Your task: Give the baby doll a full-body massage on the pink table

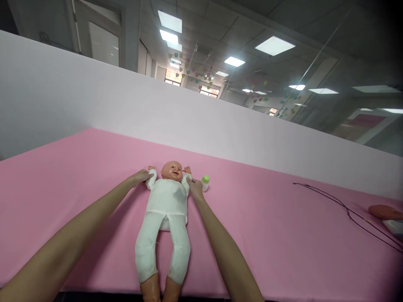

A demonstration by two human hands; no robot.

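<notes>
A baby doll [166, 201] in a white top and white trousers lies on its back, head toward the wall and feet at the near edge. Both its arms are raised beside its head. My left hand [141, 177] is closed round the doll's arm on the left side, at the sleeve. On the other side my right hand [195, 188] grips the other sleeved arm, with the fingers partly hidden. Just beyond my right hand stands a small bottle [205, 183] with a green cap.
The doll lies on a pink padded surface [252, 226] backed by a low white wall [176, 121]. To the right run thin black cables [333, 199]. A reddish-brown object [384, 212] and a whitish one [395, 227] sit at the far right edge.
</notes>
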